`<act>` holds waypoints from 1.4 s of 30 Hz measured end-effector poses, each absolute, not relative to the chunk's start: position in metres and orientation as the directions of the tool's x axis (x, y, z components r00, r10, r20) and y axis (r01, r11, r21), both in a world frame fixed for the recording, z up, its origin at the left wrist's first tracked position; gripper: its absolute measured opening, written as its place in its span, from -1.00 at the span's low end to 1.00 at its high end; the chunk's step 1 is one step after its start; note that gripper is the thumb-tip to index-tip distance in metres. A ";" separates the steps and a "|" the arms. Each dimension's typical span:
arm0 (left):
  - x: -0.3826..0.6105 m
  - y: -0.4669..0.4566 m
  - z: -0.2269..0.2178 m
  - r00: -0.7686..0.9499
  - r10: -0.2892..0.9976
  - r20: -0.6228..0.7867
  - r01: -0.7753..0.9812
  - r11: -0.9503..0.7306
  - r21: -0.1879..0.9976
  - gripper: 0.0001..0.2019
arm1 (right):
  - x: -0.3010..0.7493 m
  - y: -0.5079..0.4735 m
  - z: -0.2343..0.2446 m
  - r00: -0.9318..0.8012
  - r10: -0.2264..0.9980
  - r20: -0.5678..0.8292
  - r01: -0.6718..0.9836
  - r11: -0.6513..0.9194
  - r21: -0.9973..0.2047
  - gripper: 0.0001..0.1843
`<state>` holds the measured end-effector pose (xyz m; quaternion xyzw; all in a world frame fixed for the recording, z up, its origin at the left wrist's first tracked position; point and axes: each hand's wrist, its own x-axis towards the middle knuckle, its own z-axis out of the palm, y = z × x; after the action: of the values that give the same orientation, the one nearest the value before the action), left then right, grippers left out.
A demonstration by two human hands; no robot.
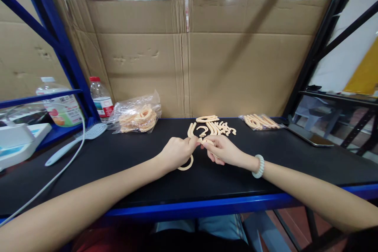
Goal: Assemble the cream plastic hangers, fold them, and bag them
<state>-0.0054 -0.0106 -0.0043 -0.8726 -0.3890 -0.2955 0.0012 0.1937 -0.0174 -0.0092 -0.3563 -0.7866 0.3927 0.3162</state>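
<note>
My left hand and my right hand meet over the middle of the black tabletop. Both are closed in a pinch. Between my right thumb and fingers is a pale beige curved piece, partly covered by the hand. My left fingertips press at its near end; whether they grip the same piece or a second small one is hidden. Under my left hand shows a curved, ring-like beige piece, its upper part covered. Just beyond the hands lie curved beige strips and small wavy pieces.
A clear bag of beige pieces lies back left, a smaller bag back right. Left are a red-capped bottle, a pale blue hairbrush and a white cable. A flat dark device lies right. Cardboard stands behind.
</note>
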 end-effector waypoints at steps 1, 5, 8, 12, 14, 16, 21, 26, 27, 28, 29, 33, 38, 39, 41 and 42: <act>-0.005 -0.011 -0.004 0.509 0.692 0.511 0.675 -0.690 0.262 -0.92 | 0.195 -0.018 -0.010 -0.539 0.804 0.250 0.345 0.482 -0.806 -0.65; -0.004 -0.011 -0.004 0.432 0.778 0.457 0.668 -0.616 0.417 -0.84 | 0.197 -0.022 -0.010 -0.566 0.681 0.464 0.511 0.732 -0.451 -0.69; -0.003 -0.009 -0.006 0.415 0.789 0.454 0.666 -0.603 0.440 -0.82 | 0.197 -0.021 -0.008 -0.596 0.571 0.564 0.538 0.806 -0.248 -0.73; -0.002 -0.008 -0.005 0.393 0.804 0.447 0.704 -0.576 0.416 -0.75 | 0.208 -0.006 0.001 -0.536 0.506 0.676 0.530 0.825 -0.198 -0.72; -0.002 -0.007 -0.003 0.377 0.821 0.428 0.680 -0.560 0.474 -0.73 | 0.223 0.007 0.007 -0.473 0.473 0.743 0.556 0.815 -0.165 -0.74; -0.002 -0.006 -0.002 0.342 0.859 0.380 0.629 -0.510 0.587 -0.71 | 0.242 0.024 0.010 -0.418 0.485 0.768 0.602 0.781 -0.165 -0.74; -0.001 0.000 -0.002 0.244 0.957 0.157 0.441 -0.254 0.861 -0.74 | 0.282 0.065 0.001 -0.359 0.577 0.734 0.700 0.686 -0.198 -0.71; -0.002 0.003 -0.002 0.235 0.969 0.074 0.270 -0.138 0.953 -0.72 | 0.294 0.088 -0.018 -0.433 0.684 0.587 0.722 0.653 -0.228 -0.67; -0.002 0.003 -0.002 0.231 0.971 0.062 0.246 -0.120 0.962 -0.72 | 0.295 0.091 -0.020 -0.440 0.700 0.562 0.726 0.646 -0.237 -0.65; -0.002 0.003 -0.001 0.226 0.973 0.052 0.227 -0.105 0.968 -0.72 | 0.297 0.093 -0.022 -0.441 0.716 0.541 0.731 0.636 -0.246 -0.62; -0.002 0.004 -0.001 0.218 0.975 0.043 0.215 -0.090 0.973 -0.71 | 0.298 0.094 -0.024 -0.436 0.731 0.525 0.739 0.624 -0.255 -0.59; -0.002 0.003 0.001 0.191 0.981 0.017 0.192 -0.054 0.980 -0.70 | 0.301 0.097 -0.026 -0.386 0.775 0.501 0.776 0.566 -0.278 -0.52; -0.002 0.003 0.002 0.177 0.984 -0.003 0.173 -0.028 0.984 -0.70 | 0.302 0.096 -0.027 -0.352 0.807 0.474 0.781 0.532 -0.327 -0.50; -0.002 0.003 0.002 0.173 0.985 -0.003 0.168 -0.026 0.985 -0.70 | 0.302 0.096 -0.027 -0.349 0.809 0.473 0.780 0.530 -0.333 -0.49; -0.003 0.004 0.002 0.174 0.985 -0.003 0.152 -0.024 0.988 -0.70 | 0.303 0.096 -0.026 -0.345 0.811 0.472 0.778 0.529 -0.340 -0.47; -0.004 0.005 0.002 0.179 0.984 -0.002 0.139 -0.023 0.990 -0.70 | 0.303 0.096 -0.026 -0.345 0.807 0.479 0.778 0.531 -0.336 -0.46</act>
<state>-0.0035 0.0047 0.0018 -0.5795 -0.4845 -0.4194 -0.5036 0.3028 0.0956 -0.0257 -0.4836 -0.8196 0.0240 0.3063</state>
